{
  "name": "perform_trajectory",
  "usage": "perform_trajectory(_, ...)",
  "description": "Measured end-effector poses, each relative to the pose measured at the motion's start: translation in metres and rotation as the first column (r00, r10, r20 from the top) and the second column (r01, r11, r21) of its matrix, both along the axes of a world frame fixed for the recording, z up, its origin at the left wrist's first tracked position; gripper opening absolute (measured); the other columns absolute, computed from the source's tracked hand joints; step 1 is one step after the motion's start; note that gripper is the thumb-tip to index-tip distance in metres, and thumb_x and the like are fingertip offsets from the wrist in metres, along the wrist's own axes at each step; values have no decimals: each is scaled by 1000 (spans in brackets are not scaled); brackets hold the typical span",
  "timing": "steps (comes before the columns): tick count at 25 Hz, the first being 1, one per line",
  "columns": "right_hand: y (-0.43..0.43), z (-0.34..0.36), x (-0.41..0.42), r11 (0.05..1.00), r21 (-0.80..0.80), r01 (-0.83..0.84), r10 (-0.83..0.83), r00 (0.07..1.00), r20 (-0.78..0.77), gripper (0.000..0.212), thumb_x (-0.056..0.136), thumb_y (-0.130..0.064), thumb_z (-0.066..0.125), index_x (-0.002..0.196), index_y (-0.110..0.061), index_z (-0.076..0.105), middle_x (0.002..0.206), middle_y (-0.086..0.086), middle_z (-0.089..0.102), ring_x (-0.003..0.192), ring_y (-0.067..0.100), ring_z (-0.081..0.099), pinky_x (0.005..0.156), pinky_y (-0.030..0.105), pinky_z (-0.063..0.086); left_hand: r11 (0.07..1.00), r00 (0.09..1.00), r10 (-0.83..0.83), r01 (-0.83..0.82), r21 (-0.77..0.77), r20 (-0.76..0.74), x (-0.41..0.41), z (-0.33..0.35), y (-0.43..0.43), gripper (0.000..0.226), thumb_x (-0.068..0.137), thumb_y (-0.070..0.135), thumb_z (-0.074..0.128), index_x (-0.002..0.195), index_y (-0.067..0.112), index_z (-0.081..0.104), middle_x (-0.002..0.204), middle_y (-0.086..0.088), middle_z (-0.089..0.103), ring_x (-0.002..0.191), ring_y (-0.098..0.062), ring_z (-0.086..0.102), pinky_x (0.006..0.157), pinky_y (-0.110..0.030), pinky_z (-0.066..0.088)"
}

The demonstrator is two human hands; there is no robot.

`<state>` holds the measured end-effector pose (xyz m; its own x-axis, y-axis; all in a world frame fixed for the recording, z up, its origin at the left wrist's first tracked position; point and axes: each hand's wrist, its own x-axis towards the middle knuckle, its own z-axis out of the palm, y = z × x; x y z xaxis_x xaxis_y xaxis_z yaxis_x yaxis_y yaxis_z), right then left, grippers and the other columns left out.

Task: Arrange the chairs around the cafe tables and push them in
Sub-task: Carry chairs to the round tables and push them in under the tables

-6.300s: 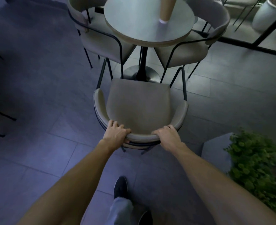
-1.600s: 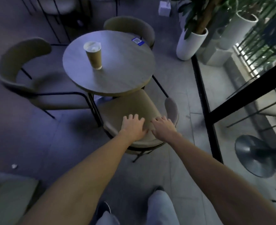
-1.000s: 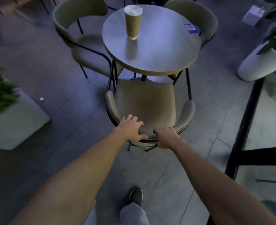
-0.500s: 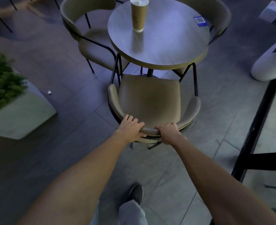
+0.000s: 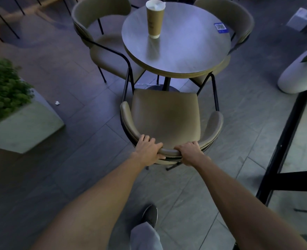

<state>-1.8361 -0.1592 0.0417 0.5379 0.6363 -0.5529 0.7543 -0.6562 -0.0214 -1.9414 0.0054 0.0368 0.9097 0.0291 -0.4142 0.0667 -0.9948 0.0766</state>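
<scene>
Two bare hands grip the curved backrest of the near chair (image 5: pixel 164 116), which faces the round table (image 5: pixel 181 49). The left hand (image 5: pixel 148 150) is wrapped over the top edge of the backrest left of its middle, fingers curled onto the inner face and thumb underneath. The right hand (image 5: pixel 191 153) is clenched on the same edge just right of the middle, knuckles up. Both hands are closed on the backrest, close together but not touching. The front edge of the seat stands just short of the table rim, near the table's pedestal base, and the seat is not under the tabletop. The chair's black front legs rise on either side, below the table edge. A second chair (image 5: pixel 102 33) stands at the table's far left side, its seat partly tucked beneath the top. A third chair (image 5: pixel 230 17) stands at the table's far right side, its seat mostly hidden by the tabletop. On the table a lidded paper cup (image 5: pixel 154 20) stands upright toward the far left, and a small blue sticker (image 5: pixel 220 27) lies near the right rim. A planter box (image 5: pixel 13 112) with green foliage sits well left of the table, and a white pot (image 5: pixel 299 73) sits to its right.
</scene>
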Motion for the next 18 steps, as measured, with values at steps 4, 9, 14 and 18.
perform_trajectory(4, -7, -1, -4, 1000, 5, -10, 10, 1000, 4, 36, 91, -14, 61, 121, -32, 62, 111, -1, 69, 113, 24, 58, 102, 40, 32, 1000, 1000, 4, -4, -10, -4, -5, 0, -6, 51, 96, 63, 40, 124, 22, 53, 124, -11, 57, 114, -33, 48, 105, -48, 29)
perform_trajectory(9, -13, -4, -2, 1000, -13, -24, 24, 1000, -2, 36, 91, -16, 60, 122, -34, 61, 110, -1, 69, 112, 24, 58, 102, 42, 33, 1000, 1000, 13, -13, -20, 5, -8, -3, -14, 51, 95, 64, 40, 122, 23, 53, 121, -9, 57, 112, -32, 48, 103, -47, 29)
perform_trajectory(14, -24, -8, -1, 1000, -12, -15, 15, 1000, -1, 31, 91, -19, 62, 118, -35, 63, 107, -3, 69, 110, 23, 60, 102, 42, 33, 998, 1000, 17, -16, -61, 11, -8, -9, -22, 51, 95, 64, 41, 121, 23, 54, 119, -9, 55, 111, -32, 45, 103, -48, 28)
perform_trajectory(18, -25, -8, -4, 1000, -7, -17, 17, 1000, 14, 34, 90, -17, 61, 120, -35, 64, 109, -1, 69, 112, 24, 59, 102, 42, 34, 997, 1000, 18, -16, -69, 22, -10, -10, -23, 50, 95, 65, 41, 120, 23, 54, 118, -8, 55, 110, -31, 45, 102, -47, 29)
